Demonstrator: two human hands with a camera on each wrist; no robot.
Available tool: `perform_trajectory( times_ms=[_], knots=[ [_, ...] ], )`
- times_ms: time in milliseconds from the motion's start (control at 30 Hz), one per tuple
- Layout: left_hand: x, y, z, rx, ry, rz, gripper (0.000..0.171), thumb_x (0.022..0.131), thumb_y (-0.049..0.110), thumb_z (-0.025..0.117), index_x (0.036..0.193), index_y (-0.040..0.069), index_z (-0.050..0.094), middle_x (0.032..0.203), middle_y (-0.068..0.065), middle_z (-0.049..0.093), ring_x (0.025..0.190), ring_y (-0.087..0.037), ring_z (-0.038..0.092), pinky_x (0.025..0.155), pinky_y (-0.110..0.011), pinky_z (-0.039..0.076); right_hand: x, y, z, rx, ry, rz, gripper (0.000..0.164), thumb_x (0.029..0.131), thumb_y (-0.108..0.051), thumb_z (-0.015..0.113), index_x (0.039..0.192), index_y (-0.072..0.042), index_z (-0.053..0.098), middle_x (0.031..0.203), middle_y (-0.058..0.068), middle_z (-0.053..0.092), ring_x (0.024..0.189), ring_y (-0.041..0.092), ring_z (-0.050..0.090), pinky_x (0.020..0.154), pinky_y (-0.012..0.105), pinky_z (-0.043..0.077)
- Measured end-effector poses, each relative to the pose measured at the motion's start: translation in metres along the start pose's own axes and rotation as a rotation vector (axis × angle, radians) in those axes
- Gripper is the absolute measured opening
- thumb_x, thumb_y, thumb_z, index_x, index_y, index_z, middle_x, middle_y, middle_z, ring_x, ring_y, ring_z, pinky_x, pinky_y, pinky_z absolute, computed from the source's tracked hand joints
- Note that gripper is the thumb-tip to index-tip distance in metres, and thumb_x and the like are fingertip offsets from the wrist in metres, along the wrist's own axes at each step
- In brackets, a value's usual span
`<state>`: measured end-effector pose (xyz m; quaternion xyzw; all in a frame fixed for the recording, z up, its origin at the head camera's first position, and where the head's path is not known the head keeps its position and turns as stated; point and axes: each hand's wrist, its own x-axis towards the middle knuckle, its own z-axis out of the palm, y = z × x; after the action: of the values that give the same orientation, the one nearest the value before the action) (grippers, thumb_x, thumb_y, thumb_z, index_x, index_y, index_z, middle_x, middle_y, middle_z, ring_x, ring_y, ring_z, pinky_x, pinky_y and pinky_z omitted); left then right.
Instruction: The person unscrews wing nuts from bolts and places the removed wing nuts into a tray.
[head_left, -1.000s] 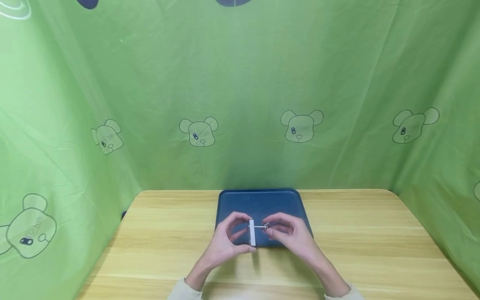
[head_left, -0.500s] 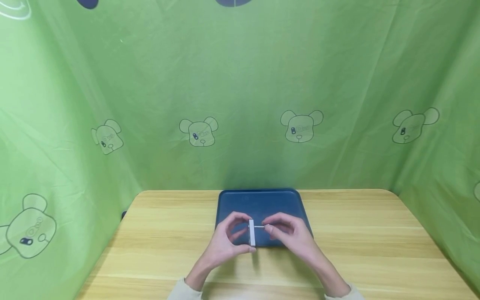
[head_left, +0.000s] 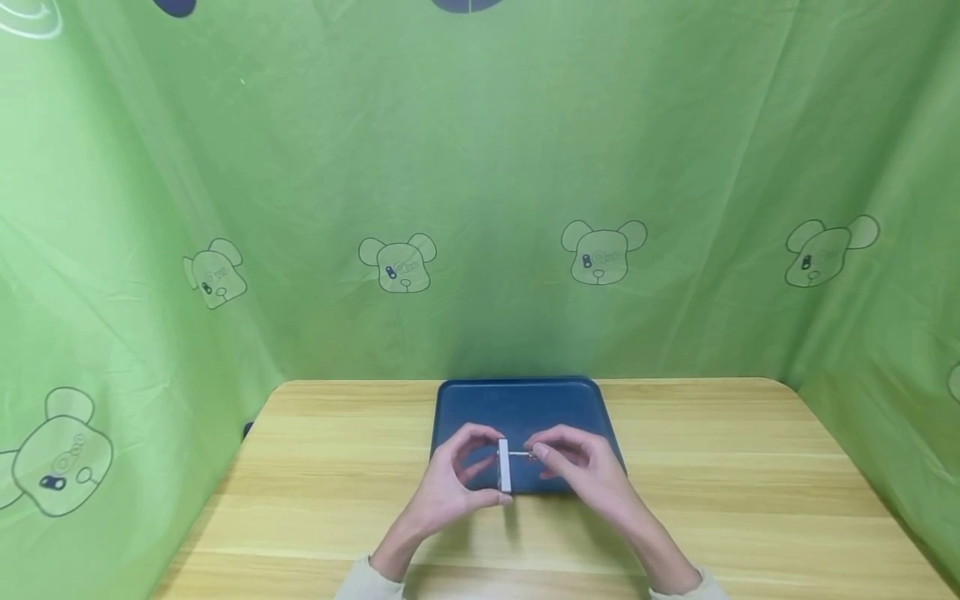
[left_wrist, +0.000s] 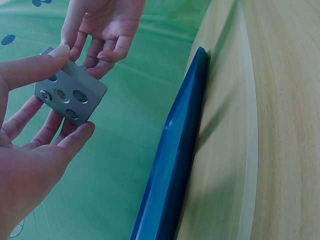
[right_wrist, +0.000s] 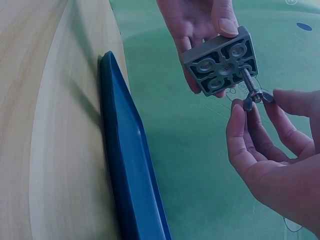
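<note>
My left hand (head_left: 453,483) grips a square grey metal block (left_wrist: 82,82) by its edges, thumb on one side and fingertips on the opposite one. Round holes pierce the block, and a bolt head (left_wrist: 45,95) sits in one near a corner. On the ribbed face, seen in the right wrist view, the bolt's threaded shank (right_wrist: 247,77) sticks out. A wing nut (right_wrist: 257,96) is on the shank near its free end, well apart from the block. My right hand (head_left: 588,471) pinches the wing nut's wings between thumb and fingertips. Both hands hold the parts above the table.
A blue tray (head_left: 517,396) lies on the wood-grain table (head_left: 720,467), behind and below the hands. Green curtains (head_left: 480,167) with printed bear faces enclose the table at the back and both sides.
My right thumb and fingertips have shifted around the wing nut, covering it and then partly showing it again. The left hand and the block keep their place.
</note>
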<state>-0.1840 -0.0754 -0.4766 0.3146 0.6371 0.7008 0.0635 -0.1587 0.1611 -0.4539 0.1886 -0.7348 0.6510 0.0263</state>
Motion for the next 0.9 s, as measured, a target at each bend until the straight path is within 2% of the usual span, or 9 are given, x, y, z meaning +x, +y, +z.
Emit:
perform_trajectory(
  times_ms=[167, 300, 533, 667, 767, 900],
  knots=[
    [-0.0003, -0.0006, 0.0001, -0.015, -0.005, 0.007, 0.068, 0.069, -0.013, 0.085, 0.129, 0.003, 0.057, 0.131, -0.018, 0.056, 0.131, -0.051, 0.048, 0.115, -0.041, 0.047, 0.0000, 0.0006, -0.0005, 0.004, -0.007, -0.008, 0.017, 0.102, -0.010, 0.063, 0.110, 0.003, 0.070, 0.113, 0.022, 0.070, 0.100, 0.031, 0.071, 0.082, 0.040, 0.066],
    [-0.0002, -0.0008, 0.0001, -0.020, -0.007, 0.013, 0.068, 0.069, -0.014, 0.084, 0.128, 0.003, 0.057, 0.131, -0.018, 0.055, 0.131, -0.054, 0.046, 0.115, -0.041, 0.047, 0.0000, 0.0006, -0.0006, 0.007, -0.006, -0.009, 0.016, 0.101, -0.009, 0.064, 0.109, 0.003, 0.070, 0.113, 0.025, 0.069, 0.100, 0.031, 0.071, 0.081, 0.039, 0.066],
    [-0.0003, -0.0010, -0.0001, -0.001, -0.005, 0.014, 0.067, 0.070, -0.013, 0.084, 0.128, 0.004, 0.057, 0.131, -0.018, 0.056, 0.130, -0.040, 0.052, 0.115, -0.040, 0.047, -0.0002, 0.0002, -0.0006, 0.002, -0.005, -0.010, 0.015, 0.100, -0.008, 0.065, 0.108, 0.004, 0.070, 0.114, 0.027, 0.068, 0.101, 0.032, 0.072, 0.082, 0.044, 0.066],
    [-0.0001, -0.0002, -0.0001, 0.000, -0.006, 0.009, 0.067, 0.070, -0.013, 0.084, 0.129, 0.004, 0.057, 0.131, -0.021, 0.055, 0.130, -0.040, 0.052, 0.115, -0.041, 0.047, -0.0002, -0.0001, -0.0005, 0.007, -0.002, -0.009, 0.015, 0.099, -0.008, 0.066, 0.108, 0.003, 0.070, 0.114, 0.030, 0.067, 0.101, 0.032, 0.072, 0.082, 0.045, 0.066],
    [-0.0001, 0.0009, 0.0001, 0.006, -0.002, -0.001, 0.068, 0.070, -0.013, 0.085, 0.129, 0.003, 0.057, 0.132, -0.021, 0.055, 0.131, -0.039, 0.052, 0.115, -0.040, 0.047, 0.0000, 0.0000, -0.0003, 0.000, 0.002, -0.008, 0.015, 0.098, -0.008, 0.068, 0.109, 0.002, 0.070, 0.114, 0.027, 0.068, 0.100, 0.032, 0.072, 0.082, 0.044, 0.066],
    [-0.0002, 0.0027, 0.0005, 0.016, 0.006, -0.017, 0.068, 0.069, -0.013, 0.085, 0.129, 0.004, 0.057, 0.131, -0.017, 0.056, 0.130, -0.031, 0.054, 0.114, -0.040, 0.047, 0.0000, -0.0002, 0.0000, -0.007, 0.008, 0.001, 0.016, 0.097, -0.007, 0.069, 0.110, 0.002, 0.070, 0.113, 0.023, 0.069, 0.100, 0.028, 0.072, 0.082, 0.044, 0.066]
  ],
)
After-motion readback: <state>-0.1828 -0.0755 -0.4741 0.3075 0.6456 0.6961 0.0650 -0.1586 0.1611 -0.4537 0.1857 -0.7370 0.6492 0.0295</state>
